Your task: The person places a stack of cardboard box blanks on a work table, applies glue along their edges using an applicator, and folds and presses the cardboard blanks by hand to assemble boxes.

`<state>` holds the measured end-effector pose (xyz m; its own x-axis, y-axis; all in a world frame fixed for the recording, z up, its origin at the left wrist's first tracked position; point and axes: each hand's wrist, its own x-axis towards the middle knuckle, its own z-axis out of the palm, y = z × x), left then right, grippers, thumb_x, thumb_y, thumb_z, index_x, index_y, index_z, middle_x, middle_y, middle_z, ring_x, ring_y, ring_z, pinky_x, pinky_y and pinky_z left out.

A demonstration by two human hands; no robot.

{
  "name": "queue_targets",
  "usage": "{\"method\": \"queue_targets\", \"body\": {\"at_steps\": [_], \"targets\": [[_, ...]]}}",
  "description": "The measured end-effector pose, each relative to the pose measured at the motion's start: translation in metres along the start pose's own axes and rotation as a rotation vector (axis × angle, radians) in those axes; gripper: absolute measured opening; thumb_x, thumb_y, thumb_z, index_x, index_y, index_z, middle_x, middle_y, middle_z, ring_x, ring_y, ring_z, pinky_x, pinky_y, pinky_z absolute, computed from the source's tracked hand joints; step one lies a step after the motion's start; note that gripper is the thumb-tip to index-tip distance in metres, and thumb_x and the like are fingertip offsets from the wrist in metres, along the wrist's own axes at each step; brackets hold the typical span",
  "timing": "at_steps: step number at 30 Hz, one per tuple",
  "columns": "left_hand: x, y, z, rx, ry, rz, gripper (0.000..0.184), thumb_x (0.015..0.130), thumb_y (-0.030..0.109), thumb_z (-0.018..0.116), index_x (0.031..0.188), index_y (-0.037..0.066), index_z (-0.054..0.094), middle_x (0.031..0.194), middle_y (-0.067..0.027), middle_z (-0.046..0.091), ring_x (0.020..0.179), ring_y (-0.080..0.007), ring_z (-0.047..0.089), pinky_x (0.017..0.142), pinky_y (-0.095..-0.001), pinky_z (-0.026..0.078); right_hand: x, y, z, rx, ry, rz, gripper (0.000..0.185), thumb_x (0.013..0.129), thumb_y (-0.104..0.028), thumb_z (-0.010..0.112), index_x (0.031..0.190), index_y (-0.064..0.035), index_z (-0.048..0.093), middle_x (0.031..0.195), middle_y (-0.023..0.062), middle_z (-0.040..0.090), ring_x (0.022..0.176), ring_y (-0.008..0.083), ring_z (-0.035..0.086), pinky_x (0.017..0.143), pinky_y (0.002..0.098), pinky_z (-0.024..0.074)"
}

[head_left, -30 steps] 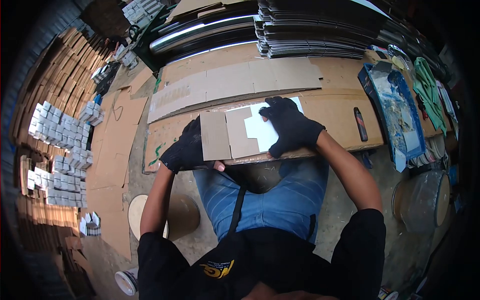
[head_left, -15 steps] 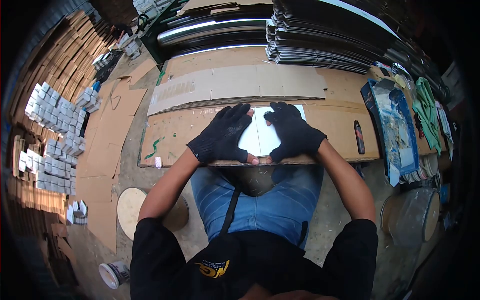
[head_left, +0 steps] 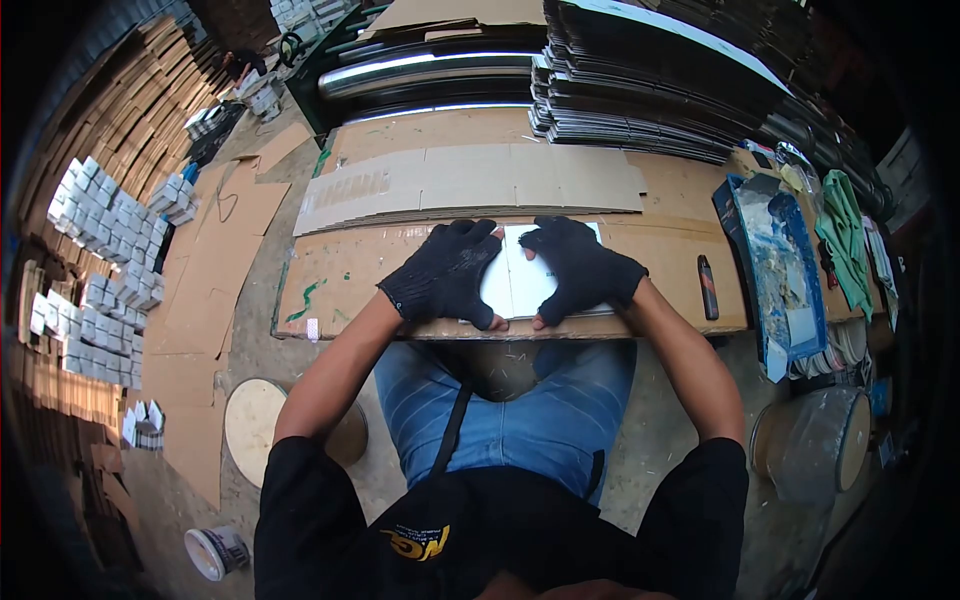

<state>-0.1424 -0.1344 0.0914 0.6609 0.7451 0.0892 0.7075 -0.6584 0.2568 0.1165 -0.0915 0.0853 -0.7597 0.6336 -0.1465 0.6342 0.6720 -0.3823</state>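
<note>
A white sheet or thin board with a line down its middle, the white piece, lies by the near edge of the cardboard-covered table. My left hand, in a black fingertip-less glove, rests flat over its left side, thumb spread toward the edge. Opposite it, my right hand lies on the right side in a matching glove, thumb also apart. Both palms hide much of the piece. Just beyond my fingers is a stack of long slotted cardboard strips.
A dark cutter-like tool lies right, beside a blue tray smeared with white. Green cloth hangs past it. Dark-edged sheets are piled behind, near a metal roller. Stacked white boxes stand left.
Both hands stay flat on the white piece with almost the same pose. The whole view has shifted slightly; a person at the far left back shows more clearly.
</note>
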Motion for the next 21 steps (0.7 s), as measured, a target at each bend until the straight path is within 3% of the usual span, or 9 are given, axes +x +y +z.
{"method": "queue_targets", "body": {"at_steps": [1,3,4,7,16,18,21], "targets": [[0.000,-0.002,0.000,0.001,0.001,-0.001,0.125,0.059,0.073,0.077,0.144,-0.013,0.044,0.144,-0.0344,0.047,0.131,-0.0449,0.048,0.109,-0.0485,0.040,0.002,-0.002,-0.004,-0.001,0.000,-0.001,0.115,0.050,-0.067,0.091,0.138,-0.0056,0.051,0.154,0.0317,0.038,0.146,0.0465,0.033,0.120,0.0504,0.0263],[-0.001,-0.001,-0.003,0.011,-0.122,-0.081,0.129,0.066,0.074,0.076,0.157,-0.006,0.030,0.157,-0.0307,0.037,0.146,-0.0459,0.034,0.121,-0.0470,0.027,0.002,-0.007,-0.006,-0.018,-0.053,0.068,0.115,0.051,-0.064,0.091,0.141,-0.0060,0.050,0.155,0.0307,0.037,0.147,0.0452,0.033,0.121,0.0485,0.0261],[-0.002,0.000,-0.002,0.003,-0.131,-0.085,0.129,0.066,0.074,0.076,0.157,-0.006,0.030,0.157,-0.0307,0.037,0.146,-0.0459,0.034,0.121,-0.0470,0.027,0.000,-0.009,-0.004,-0.009,-0.062,0.069,0.115,0.051,-0.064,0.091,0.141,-0.0060,0.050,0.155,0.0307,0.037,0.147,0.0452,0.033,0.121,0.0485,0.0261],[-0.005,-0.005,0.008,-0.001,-0.048,-0.042,0.130,0.067,0.075,0.076,0.158,-0.004,0.029,0.159,-0.0305,0.034,0.149,-0.0460,0.029,0.122,-0.0487,0.024,-0.007,-0.007,0.012,-0.071,0.130,0.026,0.115,0.052,-0.057,0.091,0.146,-0.0056,0.048,0.156,0.0301,0.036,0.146,0.0474,0.032,0.122,0.0500,0.0238],[-0.011,-0.010,0.014,-0.090,-0.021,-0.022,0.131,0.065,0.072,0.080,0.158,-0.005,0.028,0.161,-0.0289,0.032,0.151,-0.0457,0.026,0.124,-0.0489,0.021,-0.012,0.007,0.023,-0.033,0.227,-0.085,0.111,0.057,-0.065,0.088,0.141,-0.0037,0.051,0.156,0.0304,0.037,0.147,0.0492,0.031,0.122,0.0524,0.0236],[-0.010,-0.011,0.016,-0.100,-0.030,-0.031,0.133,0.065,0.073,0.081,0.158,-0.005,0.027,0.161,-0.0289,0.031,0.151,-0.0454,0.026,0.124,-0.0491,0.021,-0.012,0.011,0.025,0.011,0.268,-0.116,0.103,0.054,-0.055,0.092,0.137,-0.0076,0.052,0.153,0.0301,0.038,0.146,0.0485,0.031,0.122,0.0520,0.0231],[-0.011,-0.013,0.020,-0.099,0.008,-0.024,0.132,0.066,0.077,0.077,0.157,-0.006,0.030,0.161,-0.0293,0.032,0.150,-0.0444,0.028,0.124,-0.0494,0.022,-0.011,0.014,0.027,0.014,0.273,-0.134,0.103,0.054,-0.054,0.092,0.137,-0.0076,0.053,0.153,0.0293,0.039,0.146,0.0483,0.031,0.122,0.0519,0.0230]]}}
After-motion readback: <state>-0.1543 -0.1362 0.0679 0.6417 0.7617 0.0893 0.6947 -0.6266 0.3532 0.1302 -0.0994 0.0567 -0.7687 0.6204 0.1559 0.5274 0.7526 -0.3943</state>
